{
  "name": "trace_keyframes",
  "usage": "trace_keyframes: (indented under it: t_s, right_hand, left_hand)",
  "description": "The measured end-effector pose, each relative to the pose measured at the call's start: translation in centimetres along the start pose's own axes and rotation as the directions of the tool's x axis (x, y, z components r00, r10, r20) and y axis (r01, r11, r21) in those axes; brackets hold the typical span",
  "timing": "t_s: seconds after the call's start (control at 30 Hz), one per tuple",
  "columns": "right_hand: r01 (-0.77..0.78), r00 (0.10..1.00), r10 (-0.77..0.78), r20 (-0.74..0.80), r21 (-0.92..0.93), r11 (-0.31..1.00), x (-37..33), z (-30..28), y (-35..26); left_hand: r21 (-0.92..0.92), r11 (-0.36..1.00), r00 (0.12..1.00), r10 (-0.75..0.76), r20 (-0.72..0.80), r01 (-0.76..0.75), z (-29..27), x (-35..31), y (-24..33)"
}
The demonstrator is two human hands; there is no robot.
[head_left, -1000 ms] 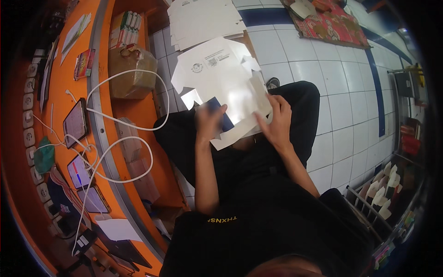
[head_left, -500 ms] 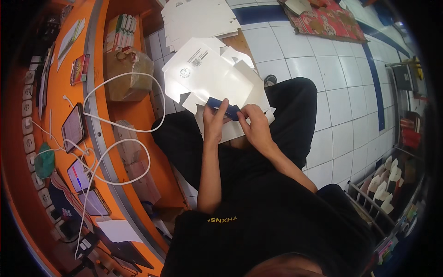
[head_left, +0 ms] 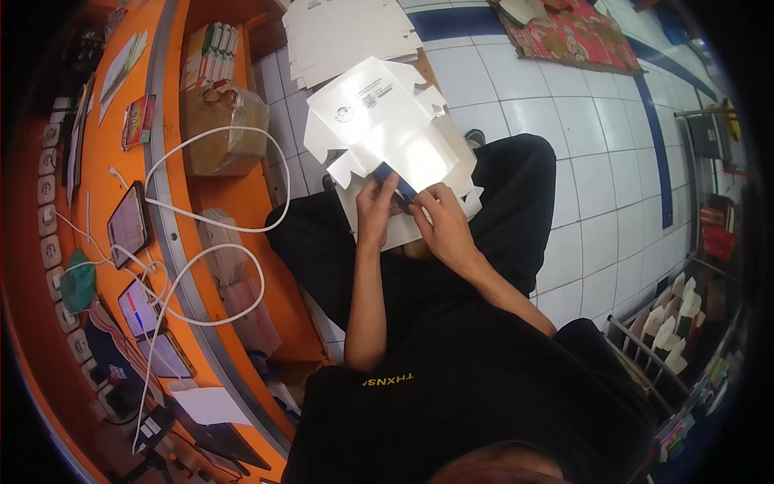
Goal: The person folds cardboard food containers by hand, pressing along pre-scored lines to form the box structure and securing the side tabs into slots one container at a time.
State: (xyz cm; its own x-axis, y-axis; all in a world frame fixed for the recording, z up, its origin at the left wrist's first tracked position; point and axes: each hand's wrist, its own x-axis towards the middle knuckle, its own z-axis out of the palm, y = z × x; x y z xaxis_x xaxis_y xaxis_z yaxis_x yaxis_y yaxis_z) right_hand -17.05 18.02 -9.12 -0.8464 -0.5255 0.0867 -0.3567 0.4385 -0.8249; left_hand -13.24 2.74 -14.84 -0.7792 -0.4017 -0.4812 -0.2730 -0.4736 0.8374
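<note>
A flat white cardboard box blank [head_left: 395,129] with cut flaps and dark print lies over my lap, its near end at my hands. A dark blue strip [head_left: 395,182], seemingly a flap of the blank, stands along that end. My left hand [head_left: 375,211] is closed on the strip's left part, thumb on top. Bent over the strip's right end is my right hand [head_left: 440,222], fingers closed on it. Beneath both hands, more white card [head_left: 403,232] rests on my thighs. The fingertips on the far side are hidden.
Beyond the blank is a stack of white cardboard blanks [head_left: 347,40]. An orange desk [head_left: 165,242] on the left carries phones and a looping white cable [head_left: 262,278]. A carton [head_left: 226,129] sits on its shelf. At right stands a metal rack [head_left: 645,347].
The white blank has shifted to the right and turned slightly. The blue strip slants more steeply and shows narrower. My left hand has moved a little right with it.
</note>
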Motion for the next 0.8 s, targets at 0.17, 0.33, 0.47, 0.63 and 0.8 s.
trace_keyframes:
  t_s: [0.17,0.33,0.47,0.63,0.8]
  right_hand:
    - [-0.072,0.997,0.075,-0.036,0.1,0.992,0.3,1.0,1.4]
    - [-0.318,0.933,0.29,0.211,0.112,0.942,0.2,1.1,1.8]
    - [-0.325,0.902,0.314,0.295,-0.013,0.946,0.4,3.0,2.0]
    - [-0.27,0.93,0.284,0.233,-0.092,0.959,0.9,6.6,4.6]
    - [-0.276,0.932,0.264,0.249,0.014,0.961,2.0,7.2,4.2]
  left_hand:
    - [0.041,0.998,0.998,-0.056,0.043,0.054,-0.2,0.2,-1.1]
    - [-0.256,0.962,0.949,-0.166,-0.267,0.096,-1.9,1.2,0.0]
    - [0.202,0.979,0.925,0.086,-0.37,-0.01,-4.3,2.9,0.7]
    - [0.385,0.921,0.915,0.208,-0.345,-0.064,-2.6,2.4,-0.6]
    - [0.152,0.977,0.876,0.204,-0.438,-0.152,-1.4,0.6,-3.4]
